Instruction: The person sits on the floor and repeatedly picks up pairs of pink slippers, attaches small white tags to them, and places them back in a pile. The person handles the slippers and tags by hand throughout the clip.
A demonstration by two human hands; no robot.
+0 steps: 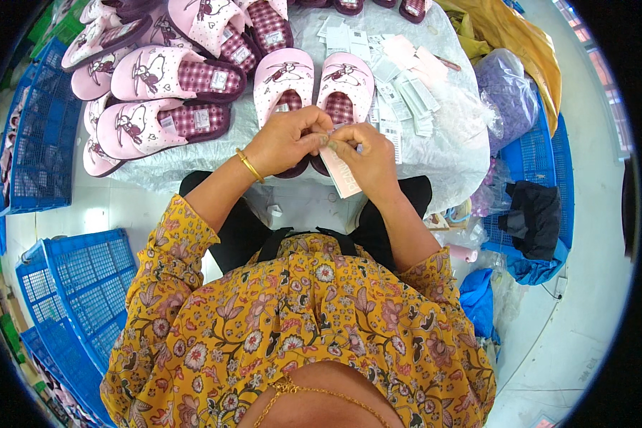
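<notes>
Presently both hands meet just above the near edge of the surface (435,153), directly over the heels of a pair of pink slippers (314,85). The left hand (285,139) is closed in a pinch, fingertips pressed against those of the right hand (367,157); what lies between them is too small to make out. The right hand also holds a pale pink card tag (341,175), pinched at its upper end between thumb and fingers, so both grips are narrow and occupied.

Tag: judged light, thin and somewhat stiff, likely to crease if bent; best taken by its top edge, as it is held now. Its long axis runs from the fingertips down toward the person, tilted slightly to the right, free end hanging toward the lap.

Slippers: judged soft, light and pliable, with plush uppers and checked lining. They lie side by side, toes pointing away from the person, heels near.

More slippers (164,75) are heaped to the left, loose paper labels (403,85) lie to the right, and blue plastic crates (85,285) stand on the floor.
</notes>
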